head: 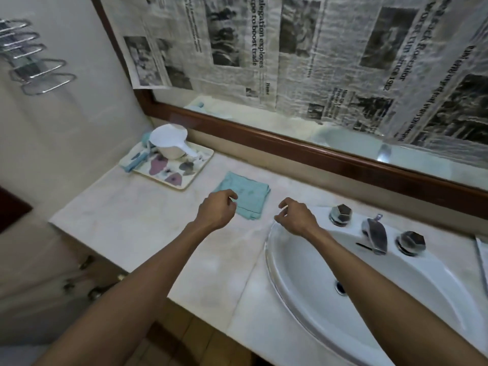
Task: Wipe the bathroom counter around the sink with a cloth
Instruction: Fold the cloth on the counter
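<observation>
A folded light-blue cloth [247, 195] lies flat on the pale marble counter [148, 215], left of the white oval sink [369, 294]. My left hand [217, 207] hovers over the cloth's near-left corner with its fingers curled, and whether it touches the cloth is unclear. My right hand [295, 215] is just right of the cloth, above the sink's left rim, fingers loosely bent and holding nothing.
A patterned tray [182, 178] with a white scoop cup [169, 143] and blue items sits at the back left. A chrome faucet [375, 235] with two knobs stands behind the basin. The wood-framed mirror [303, 151], covered in newspaper, runs along the back. A metal rack [39, 67] hangs on the left wall.
</observation>
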A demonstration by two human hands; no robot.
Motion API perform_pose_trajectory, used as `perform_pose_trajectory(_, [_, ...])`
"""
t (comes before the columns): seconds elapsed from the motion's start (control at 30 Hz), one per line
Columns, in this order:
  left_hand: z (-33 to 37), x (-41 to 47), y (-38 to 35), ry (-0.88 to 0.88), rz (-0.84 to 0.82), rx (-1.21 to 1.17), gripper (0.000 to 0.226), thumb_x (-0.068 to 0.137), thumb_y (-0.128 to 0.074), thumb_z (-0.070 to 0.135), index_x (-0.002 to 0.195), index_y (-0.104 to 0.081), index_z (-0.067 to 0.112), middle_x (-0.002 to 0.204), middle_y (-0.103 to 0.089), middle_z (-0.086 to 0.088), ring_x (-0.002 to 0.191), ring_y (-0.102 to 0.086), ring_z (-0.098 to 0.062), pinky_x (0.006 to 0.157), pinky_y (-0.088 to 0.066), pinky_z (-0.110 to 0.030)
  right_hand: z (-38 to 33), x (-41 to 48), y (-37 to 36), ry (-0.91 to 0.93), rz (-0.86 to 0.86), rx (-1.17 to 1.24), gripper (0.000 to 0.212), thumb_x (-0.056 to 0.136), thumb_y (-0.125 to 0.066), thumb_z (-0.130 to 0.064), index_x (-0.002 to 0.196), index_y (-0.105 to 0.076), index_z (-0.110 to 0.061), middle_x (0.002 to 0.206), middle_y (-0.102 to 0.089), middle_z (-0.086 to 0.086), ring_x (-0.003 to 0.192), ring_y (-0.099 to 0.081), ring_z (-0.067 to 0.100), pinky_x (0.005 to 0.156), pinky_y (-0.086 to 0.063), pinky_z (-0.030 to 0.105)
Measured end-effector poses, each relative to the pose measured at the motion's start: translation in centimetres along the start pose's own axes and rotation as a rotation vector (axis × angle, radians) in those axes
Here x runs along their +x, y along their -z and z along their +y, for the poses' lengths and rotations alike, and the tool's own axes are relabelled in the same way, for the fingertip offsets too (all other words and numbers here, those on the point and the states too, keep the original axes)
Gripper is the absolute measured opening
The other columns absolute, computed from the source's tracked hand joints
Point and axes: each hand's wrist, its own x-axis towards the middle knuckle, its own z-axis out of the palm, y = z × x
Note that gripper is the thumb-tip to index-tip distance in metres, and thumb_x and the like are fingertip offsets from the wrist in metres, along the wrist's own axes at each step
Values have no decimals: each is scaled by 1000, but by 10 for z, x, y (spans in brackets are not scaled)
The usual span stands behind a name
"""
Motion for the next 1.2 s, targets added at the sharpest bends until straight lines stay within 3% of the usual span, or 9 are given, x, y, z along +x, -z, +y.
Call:
perform_pose_trajectory(0.27, [-66,84,-9,161,1,-32,36,93,-56,31,127,-62,21,117,-70,-1,116,-60,-28,92,-51,-39,-22,102,-38,-172,25,110,53,80,-72,-39,125,-54,-19,121,-66,7,110,-62,28,89,-49,37])
perform_pose_trajectory(0.5, [-95,162,-41,231,-9,-113,47,93,-64,34,133,-57,10,129,-63,-12,124,-55,-31,102,-44,-40,-18,159,-63,-244,125,114,60,80,-74,-42,123,-49,-9,122,-62,11,110,-60,32,86,-48,40])
perform_pose_trajectory(0.67, [-100,180,-66,205,-30,-82,50,91,-66,32,129,-57,2,127,-60,-21,119,-55,-40,98,-43,-40,-18,171,-80,-258,197,164,49,80,-73,-39,113,-54,-8,115,-66,11,102,-63,33,83,-51,40])
perform_pose_trajectory(0.87, [-96,196,-78,198,-48,-60,49,88,-68,27,130,-56,5,125,-62,-19,118,-56,-39,98,-46,-43,-24,181,-90,-322,230,295,52,81,-78,-25,122,-57,-1,114,-68,16,105,-64,34,86,-48,35])
perform_pose_trajectory(0.93, [-96,202,-76,205,-61,-80,38,85,-68,23,118,-62,5,118,-67,-17,113,-61,-38,91,-48,-39,-25,183,-93,-323,243,309,52,80,-78,-24,123,-60,-1,111,-69,15,104,-64,32,88,-47,34])
perform_pose_trajectory(1.03, [-100,203,-68,224,-110,-175,22,85,-67,18,102,-68,4,107,-72,-15,103,-65,-35,81,-49,-35,-32,180,-97,-323,277,368,38,81,-77,-19,113,-66,-2,102,-68,11,93,-62,27,80,-43,28])
perform_pose_trajectory(1.2, [-117,195,-33,156,-164,-331,19,87,-70,17,102,-69,4,106,-73,-13,99,-66,-30,76,-47,-28,-61,174,-105,-301,262,443,22,90,-67,-27,100,-59,-9,96,-64,7,92,-59,29,76,-40,29])
